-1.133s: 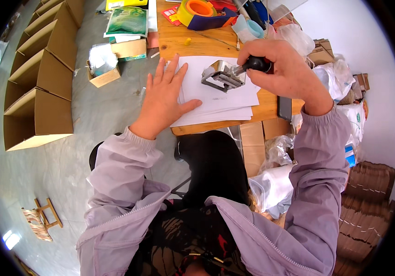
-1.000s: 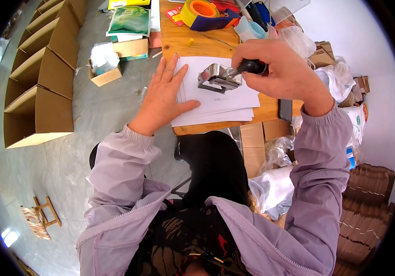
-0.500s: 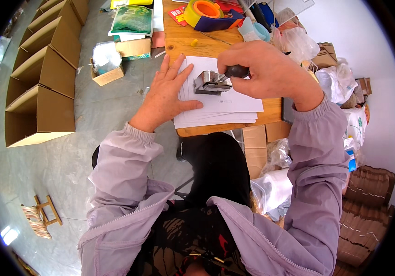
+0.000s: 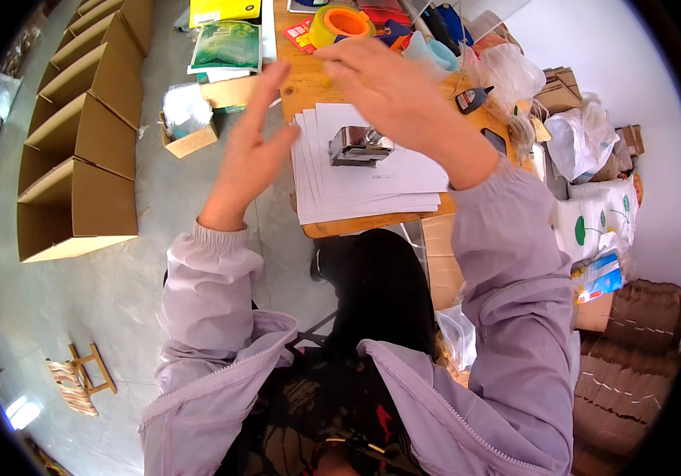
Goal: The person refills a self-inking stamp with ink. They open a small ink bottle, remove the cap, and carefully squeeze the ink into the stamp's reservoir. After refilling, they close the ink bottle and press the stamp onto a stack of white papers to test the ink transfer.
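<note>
A stack of white paper sheets [image 4: 416,184] lies on the wooden table [image 4: 299,94], its edges fanned on the left. A metal hand stamp [image 4: 351,148] stands on the top sheet, beside a small line of print. Its black handle is hidden behind my right hand. Blurred by motion, my right hand [image 4: 396,99] is over the far part of the stack with fingers stretched to the left, holding nothing. My left hand [image 4: 249,155] hovers off the stack's left edge, open, thumb apart from the fingers, also blurred.
At the table's far end are tape rolls [image 4: 342,25]. A dark bottle [image 4: 473,99] and a phone [image 4: 493,140] lie right. Open cardboard boxes [image 4: 106,186] line the left floor; a small box [image 4: 189,141] stands nearer. Plastic bags [image 4: 586,147] crowd the right.
My right hand has let go of the stamp and moved up and left. My left hand has lifted off the paper and moved left. The stamp stays on the stack.
</note>
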`<action>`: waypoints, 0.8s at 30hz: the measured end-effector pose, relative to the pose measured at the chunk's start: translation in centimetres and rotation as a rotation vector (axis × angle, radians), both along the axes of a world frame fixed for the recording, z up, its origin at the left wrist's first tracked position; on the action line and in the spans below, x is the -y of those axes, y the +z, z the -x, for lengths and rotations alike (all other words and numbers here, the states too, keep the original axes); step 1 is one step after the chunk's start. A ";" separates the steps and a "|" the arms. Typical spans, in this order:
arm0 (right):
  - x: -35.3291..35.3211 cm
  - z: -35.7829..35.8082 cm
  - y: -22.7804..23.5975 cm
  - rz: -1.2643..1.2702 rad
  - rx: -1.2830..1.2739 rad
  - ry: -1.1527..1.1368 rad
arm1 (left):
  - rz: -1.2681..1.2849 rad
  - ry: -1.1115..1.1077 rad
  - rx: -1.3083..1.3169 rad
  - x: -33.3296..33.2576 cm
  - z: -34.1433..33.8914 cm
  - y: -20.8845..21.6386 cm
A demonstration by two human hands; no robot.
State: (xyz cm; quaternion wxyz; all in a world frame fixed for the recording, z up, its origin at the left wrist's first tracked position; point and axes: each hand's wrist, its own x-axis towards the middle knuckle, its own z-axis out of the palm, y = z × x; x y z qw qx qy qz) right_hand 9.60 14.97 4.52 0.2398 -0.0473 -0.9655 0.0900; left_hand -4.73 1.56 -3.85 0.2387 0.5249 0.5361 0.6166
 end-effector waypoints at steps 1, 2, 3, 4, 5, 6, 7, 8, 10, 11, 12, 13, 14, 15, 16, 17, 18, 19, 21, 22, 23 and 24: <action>-0.1 0.3 -0.1 0.023 0.023 -0.042 | -0.053 0.043 0.030 -0.4 -0.2 1.9; -0.2 0.7 -0.4 0.052 0.048 -0.075 | -0.100 0.094 0.060 -0.8 -0.6 3.5; -0.2 1.1 -0.6 0.080 0.074 -0.102 | -0.184 0.130 -0.023 -1.6 -1.2 5.1; -0.2 0.8 -1.1 0.057 0.014 -0.078 | -0.272 0.151 -0.100 -3.0 -2.3 6.8; -0.5 0.7 -1.6 0.032 -0.045 -0.045 | -0.359 0.180 -0.179 -4.1 -3.2 7.8; -0.5 0.6 -2.2 0.011 -0.105 -0.012 | -0.329 0.177 -0.389 -4.8 -3.8 8.2; -0.5 0.5 -3.1 -0.007 -0.148 0.003 | -0.291 0.161 -0.590 -5.6 -4.5 8.0; -0.5 1.1 -3.8 -0.020 -0.194 0.020 | -0.251 0.142 -0.792 -6.2 -5.0 7.7; -0.7 1.0 -4.5 -0.043 -0.234 -0.007 | -0.131 0.085 -0.890 -6.4 -6.8 7.6; -0.7 1.1 -4.8 -0.051 -0.247 -0.023 | -0.066 0.058 -0.948 -6.5 -7.2 7.5; -1.0 1.2 -5.0 -0.055 -0.257 -0.045 | -0.157 0.092 -0.900 -7.1 -7.5 7.0; -1.1 1.5 -5.1 -0.050 -0.269 -0.045 | -0.234 0.143 -0.862 -7.6 -7.4 6.4; -1.2 1.7 -5.4 -0.045 -0.280 -0.047 | -0.314 0.191 -0.820 -8.0 -7.2 6.0; -1.0 1.9 -5.7 -0.035 -0.287 -0.047 | -0.271 0.178 -0.821 -8.0 -7.0 5.7; -1.2 2.1 -6.2 -0.025 -0.289 -0.042 | -0.226 0.173 -0.819 -7.7 -7.0 5.7; -1.1 2.5 -6.6 -0.017 -0.302 -0.033 | -0.181 0.168 -0.815 -7.6 -6.9 5.7; -1.2 2.6 -6.8 -0.017 -0.304 -0.035 | -0.170 0.170 -0.830 -7.7 -6.8 5.6; -1.1 2.6 -7.0 -0.009 -0.310 -0.031 | -0.157 0.172 -0.842 -7.7 -6.7 5.5; -0.9 2.8 -7.5 0.005 -0.314 -0.022 | -0.150 0.200 -0.852 -7.5 -6.4 5.0; -1.1 2.4 -7.2 -0.002 -0.311 -0.038 | -0.182 0.213 -0.843 -8.0 -6.7 5.0; -1.3 2.0 -6.8 -0.004 -0.307 -0.050 | -0.211 0.227 -0.835 -8.2 -6.9 5.2; -1.3 1.6 -6.6 -0.004 -0.308 -0.058 | -0.202 0.204 -0.838 -8.2 -7.1 5.4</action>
